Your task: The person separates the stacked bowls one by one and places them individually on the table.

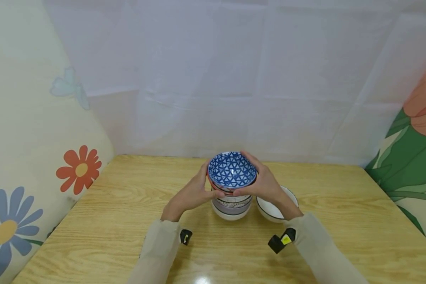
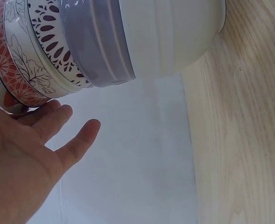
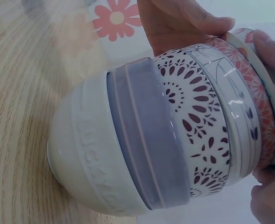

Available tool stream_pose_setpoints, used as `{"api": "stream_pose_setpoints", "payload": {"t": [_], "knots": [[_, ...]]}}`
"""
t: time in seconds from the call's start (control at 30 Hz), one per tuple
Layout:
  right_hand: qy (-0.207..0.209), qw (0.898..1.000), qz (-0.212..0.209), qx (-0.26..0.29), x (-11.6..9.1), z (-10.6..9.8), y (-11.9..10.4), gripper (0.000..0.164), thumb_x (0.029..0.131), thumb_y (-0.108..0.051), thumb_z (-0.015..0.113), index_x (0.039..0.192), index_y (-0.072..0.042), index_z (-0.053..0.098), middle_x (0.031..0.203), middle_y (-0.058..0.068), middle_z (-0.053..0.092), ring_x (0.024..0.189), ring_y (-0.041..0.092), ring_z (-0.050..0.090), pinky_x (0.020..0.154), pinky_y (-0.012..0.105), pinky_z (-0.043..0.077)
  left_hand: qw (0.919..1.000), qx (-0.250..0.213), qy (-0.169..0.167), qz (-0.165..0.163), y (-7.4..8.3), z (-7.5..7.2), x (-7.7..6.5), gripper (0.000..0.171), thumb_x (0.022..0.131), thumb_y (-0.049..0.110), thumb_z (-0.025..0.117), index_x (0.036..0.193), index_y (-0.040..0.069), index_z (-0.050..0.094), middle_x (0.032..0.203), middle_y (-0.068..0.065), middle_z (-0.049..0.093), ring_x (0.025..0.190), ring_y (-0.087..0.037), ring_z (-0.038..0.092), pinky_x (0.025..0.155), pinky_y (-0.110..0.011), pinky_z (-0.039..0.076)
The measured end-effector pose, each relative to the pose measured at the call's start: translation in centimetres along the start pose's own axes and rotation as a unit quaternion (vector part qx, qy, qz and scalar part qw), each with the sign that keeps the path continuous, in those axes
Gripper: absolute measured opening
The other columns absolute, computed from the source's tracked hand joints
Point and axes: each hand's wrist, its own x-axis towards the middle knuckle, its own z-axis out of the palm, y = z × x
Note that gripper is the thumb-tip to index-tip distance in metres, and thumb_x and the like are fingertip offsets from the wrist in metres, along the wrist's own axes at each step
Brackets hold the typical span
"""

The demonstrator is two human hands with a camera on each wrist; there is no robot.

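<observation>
A stack of bowls stands on the table, topped by a bowl (image 1: pixel 232 169) with blue triangles inside. Below it come a red floral bowl (image 3: pixel 263 100), a white bowl with thin plant lines (image 2: pixel 27 70), one with maroon petals (image 3: pixel 193 107), a lavender bowl (image 3: pixel 146 135) and, at the bottom, a white bowl (image 3: pixel 83 144) with raised lettering. My left hand (image 1: pixel 193 192) holds the top of the stack from the left, thumb in front. From the right, my right hand (image 1: pixel 266 182) grips the top bowl, fingers at its far rim and thumb in front.
A white dark-rimmed bowl (image 1: pixel 268 209) sits right of the stack, partly hidden by my right forearm. The wooden table (image 1: pixel 103 228) meets a pale cloth backdrop (image 1: pixel 206 86) behind. Flower-printed cloth (image 1: pixel 17 130) hangs at both sides.
</observation>
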Motion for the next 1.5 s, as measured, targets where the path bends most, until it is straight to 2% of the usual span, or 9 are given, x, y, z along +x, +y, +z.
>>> {"api": "stream_pose_setpoints", "payload": {"t": [0.17, 0.53, 0.63, 0.77, 0.87, 0.93, 1.07, 1.27, 1.5], "knots": [[0.002, 1.000, 0.002, 0.001, -0.1, 0.0, 0.0, 0.105, 0.057, -0.021, 0.085, 0.142, -0.021, 0.023, 0.143, 0.008, 0.029, 0.124, 0.034, 0.036, 0.094, 0.047, 0.039, 1.0000, -0.001, 0.002, 0.001, 0.1, 0.0, -0.1, 0.103, 0.070, 0.052, 0.066, 0.144, 0.019, 0.002, 0.147, -0.005, 0.019, 0.132, -0.024, 0.024, 0.105, -0.048, 0.023], [0.007, 1.000, -0.010, -0.010, -0.1, 0.1, -0.2, 0.102, 0.058, -0.018, 0.084, 0.142, -0.017, 0.025, 0.144, 0.009, 0.028, 0.125, 0.035, 0.034, 0.095, 0.048, 0.038, 0.9999, -0.011, -0.006, 0.012, 0.1, 0.1, -0.3, 0.100, 0.075, 0.045, 0.067, 0.144, 0.021, -0.001, 0.147, -0.004, 0.016, 0.132, -0.025, 0.023, 0.104, -0.049, 0.023], [0.010, 1.000, -0.013, -0.010, -0.1, 0.0, -0.4, 0.102, 0.058, -0.018, 0.084, 0.142, -0.017, 0.026, 0.144, 0.009, 0.028, 0.125, 0.034, 0.034, 0.095, 0.048, 0.038, 0.9998, -0.010, -0.004, 0.017, 0.2, 0.1, -0.3, 0.099, 0.075, 0.045, 0.067, 0.144, 0.025, -0.002, 0.147, -0.002, 0.016, 0.132, -0.022, 0.023, 0.105, -0.048, 0.023], [0.015, 1.000, -0.011, -0.012, -0.1, -0.1, -0.6, 0.102, 0.058, -0.017, 0.084, 0.142, -0.017, 0.026, 0.143, 0.009, 0.028, 0.125, 0.035, 0.034, 0.095, 0.049, 0.038, 0.9998, -0.011, -0.010, 0.015, 2.3, -0.3, -0.9, 0.096, 0.079, 0.031, 0.067, 0.144, 0.020, -0.003, 0.147, -0.009, 0.016, 0.133, -0.026, 0.023, 0.105, -0.048, 0.022], [0.018, 1.000, -0.011, -0.012, 0.0, -0.1, -0.8, 0.102, 0.058, -0.016, 0.084, 0.142, -0.016, 0.026, 0.142, 0.010, 0.028, 0.124, 0.035, 0.035, 0.094, 0.050, 0.038, 0.9998, -0.012, -0.018, 0.005, 4.0, -0.7, -1.3, 0.095, 0.081, 0.019, 0.067, 0.144, 0.011, -0.003, 0.147, -0.014, 0.015, 0.133, -0.029, 0.021, 0.106, -0.048, 0.021], [0.019, 1.000, -0.012, -0.009, 0.1, -0.2, -1.0, 0.102, 0.058, -0.014, 0.084, 0.142, -0.014, 0.025, 0.142, 0.011, 0.029, 0.123, 0.036, 0.035, 0.094, 0.050, 0.038, 0.9998, -0.010, -0.018, 0.005, 4.0, -0.8, -1.2, 0.096, 0.080, 0.018, 0.067, 0.144, 0.010, -0.004, 0.147, -0.014, 0.015, 0.133, -0.029, 0.021, 0.106, -0.048, 0.021], [0.020, 1.000, -0.022, -0.007, 0.4, -0.4, -1.3, 0.102, 0.058, -0.013, 0.084, 0.142, -0.013, 0.025, 0.141, 0.012, 0.029, 0.123, 0.035, 0.035, 0.094, 0.050, 0.039, 0.9997, -0.013, -0.014, 0.017, 3.4, -0.7, -1.0, 0.098, 0.079, 0.018, 0.068, 0.144, 0.011, -0.005, 0.147, -0.013, 0.015, 0.133, -0.029, 0.020, 0.106, -0.048, 0.020], [0.024, 0.999, -0.026, -0.018, 0.4, -0.6, -1.7, 0.101, 0.058, -0.014, 0.084, 0.141, -0.014, 0.027, 0.141, 0.012, 0.031, 0.123, 0.034, 0.036, 0.095, 0.049, 0.038, 0.9999, -0.003, -0.004, 0.016, 0.7, -0.1, -0.3, 0.101, 0.078, 0.027, 0.069, 0.142, 0.029, -0.009, 0.148, -0.003, 0.014, 0.134, -0.022, 0.019, 0.106, -0.047, 0.020], [0.030, 0.999, -0.025, -0.024, 0.4, -0.8, -2.3, 0.101, 0.057, -0.014, 0.084, 0.141, -0.012, 0.028, 0.142, 0.011, 0.031, 0.125, 0.033, 0.035, 0.097, 0.048, 0.036, 0.9999, -0.006, -0.001, 0.014, 0.3, -0.1, -0.3, 0.101, 0.076, 0.040, 0.069, 0.140, 0.039, -0.009, 0.149, 0.001, 0.013, 0.134, -0.020, 0.017, 0.106, -0.048, 0.020]]}}
